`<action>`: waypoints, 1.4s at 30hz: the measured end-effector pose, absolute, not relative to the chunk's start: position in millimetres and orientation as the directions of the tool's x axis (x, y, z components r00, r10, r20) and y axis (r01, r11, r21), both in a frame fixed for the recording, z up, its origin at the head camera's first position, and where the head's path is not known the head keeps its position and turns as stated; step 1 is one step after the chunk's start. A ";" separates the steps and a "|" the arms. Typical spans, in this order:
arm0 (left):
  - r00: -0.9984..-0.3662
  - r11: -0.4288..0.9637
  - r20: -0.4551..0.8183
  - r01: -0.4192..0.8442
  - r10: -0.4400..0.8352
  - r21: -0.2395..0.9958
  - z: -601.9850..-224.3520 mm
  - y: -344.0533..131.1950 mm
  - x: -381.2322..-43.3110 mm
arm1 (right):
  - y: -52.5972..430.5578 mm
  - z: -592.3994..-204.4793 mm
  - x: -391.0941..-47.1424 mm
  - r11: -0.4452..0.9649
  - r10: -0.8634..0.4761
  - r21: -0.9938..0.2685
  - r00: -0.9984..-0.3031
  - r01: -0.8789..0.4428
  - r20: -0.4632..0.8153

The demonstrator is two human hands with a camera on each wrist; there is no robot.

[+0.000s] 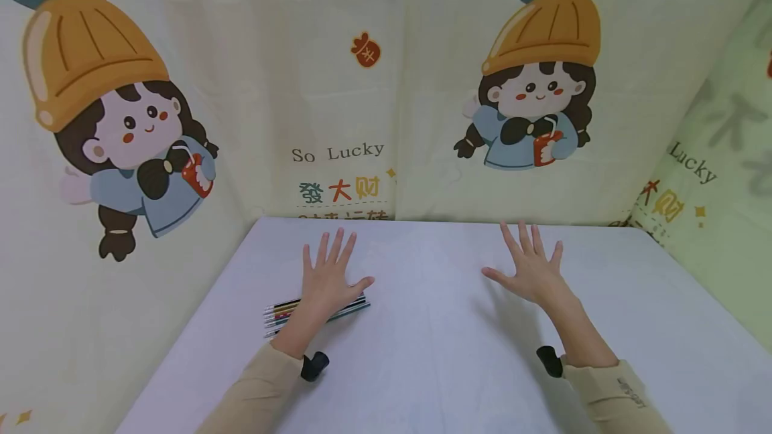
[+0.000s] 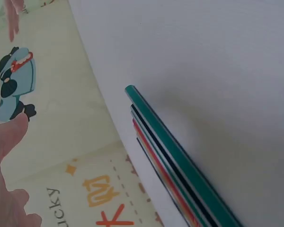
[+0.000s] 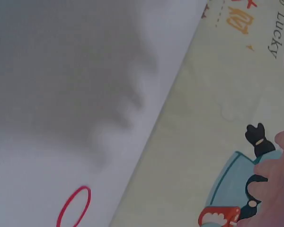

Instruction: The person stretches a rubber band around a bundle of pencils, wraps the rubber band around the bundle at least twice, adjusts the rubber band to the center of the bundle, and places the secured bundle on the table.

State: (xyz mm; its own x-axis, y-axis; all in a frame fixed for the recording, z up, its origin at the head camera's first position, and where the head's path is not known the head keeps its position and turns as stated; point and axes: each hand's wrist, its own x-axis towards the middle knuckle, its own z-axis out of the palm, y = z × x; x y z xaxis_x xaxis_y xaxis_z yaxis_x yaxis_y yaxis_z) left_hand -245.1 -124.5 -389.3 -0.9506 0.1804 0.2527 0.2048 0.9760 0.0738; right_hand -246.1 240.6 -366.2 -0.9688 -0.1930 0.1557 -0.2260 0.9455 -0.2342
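Observation:
My left hand [image 1: 328,283] is spread with straight fingers and holds nothing. It hovers over a bundle of pencils [image 1: 280,313] on the left part of the table, hiding their middle. In the left wrist view the pencils [image 2: 180,161] lie side by side, with green, black and red shafts, and the thumb side of the left hand [image 2: 9,137] shows at the edge. On the right, my other hand [image 1: 533,273] is raised above the table with fingers spread and nothing held. A thin pinkish-red loop [image 3: 88,191] lies on the table in the right wrist view.
The white-covered table [image 1: 422,353] reaches back to a cream curtain [image 1: 434,186] printed with cartoon figures and lettering. Similar cloth [image 1: 241,307] hangs along the left side. A black band piece [image 1: 315,366] sits at the left wrist, another [image 1: 549,361] at the right.

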 end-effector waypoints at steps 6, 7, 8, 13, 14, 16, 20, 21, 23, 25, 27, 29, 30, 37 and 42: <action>-0.939 0.977 0.292 0.206 0.182 0.050 -383.8 -146.4 -227.0 | 215.3 -382.6 -253.0 0.921 -0.267 -0.253 -0.953 -0.296 0.143; -0.937 0.977 0.299 0.204 0.179 0.054 -384.1 -152.3 -223.2 | 209.4 -385.4 -254.2 0.917 -0.281 -0.250 -0.948 -0.311 0.147; -0.937 0.979 0.302 0.199 0.175 0.048 -385.1 -158.9 -218.9 | 202.8 -388.3 -255.7 0.913 -0.301 -0.239 -0.942 -0.330 0.149; -0.951 0.985 0.271 0.169 0.150 0.046 -396.6 -192.8 -196.6 | 165.5 -397.9 -261.4 0.891 -0.399 -0.176 -0.907 -0.419 0.139; -0.954 0.986 0.263 0.160 0.143 0.044 -399.9 -199.0 -192.4 | 157.9 -398.8 -262.2 0.884 -0.421 -0.164 -0.898 -0.438 0.132; -0.960 0.987 0.250 0.148 0.129 0.061 -406.7 -210.0 -186.1 | 143.6 -399.7 -263.0 0.873 -0.452 -0.150 -0.885 -0.464 0.107; -0.968 0.989 0.229 0.126 0.106 0.077 -418.3 -229.9 -176.6 | 116.3 -401.4 -264.2 0.859 -0.495 -0.134 -0.868 -0.495 0.035; -0.970 0.989 0.220 0.122 0.101 0.082 -420.5 -234.1 -175.0 | 109.6 -402.3 -264.6 0.858 -0.501 -0.124 -0.866 -0.498 0.013; -0.973 0.989 0.210 0.117 0.097 0.085 -423.8 -241.4 -171.6 | 96.3 -404.1 -265.0 0.854 -0.512 -0.122 -0.859 -0.505 -0.027; -0.976 0.990 0.199 0.108 0.089 0.089 -426.7 -247.3 -168.6 | 83.3 -408.0 -266.2 0.852 -0.522 -0.097 -0.850 -0.515 -0.069; -0.981 0.992 0.178 0.090 0.074 0.085 -430.5 -252.4 -165.7 | 70.5 -412.3 -267.3 0.845 -0.534 -0.094 -0.838 -0.526 -0.113; -0.987 0.992 0.150 0.077 0.062 0.096 -434.1 -255.0 -164.0 | 60.1 -416.6 -268.6 0.844 -0.536 -0.106 -0.830 -0.526 -0.153; -0.990 0.992 0.131 0.069 0.055 0.108 -436.0 -255.9 -163.4 | 55.1 -418.6 -269.2 0.846 -0.534 -0.107 -0.828 -0.523 -0.170; -0.999 0.979 0.031 0.020 0.013 0.204 -445.0 -256.0 -164.7 | 30.0 -424.2 -271.5 0.855 -0.517 -0.091 -0.825 -0.511 -0.228; -1.000 0.976 -0.025 0.001 0.007 0.217 -447.6 -255.1 -169.1 | 22.2 -425.4 -271.5 0.862 -0.503 -0.073 -0.828 -0.502 -0.250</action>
State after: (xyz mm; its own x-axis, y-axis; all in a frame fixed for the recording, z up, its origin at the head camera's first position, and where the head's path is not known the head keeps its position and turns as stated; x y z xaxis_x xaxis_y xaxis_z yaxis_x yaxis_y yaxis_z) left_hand -169.1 -255.1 -447.6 -0.9997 0.0071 -0.0253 0.0014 0.9762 0.2170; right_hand -271.5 22.2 -425.4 -0.8275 -0.5028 -0.2497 -0.5016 0.8620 -0.0733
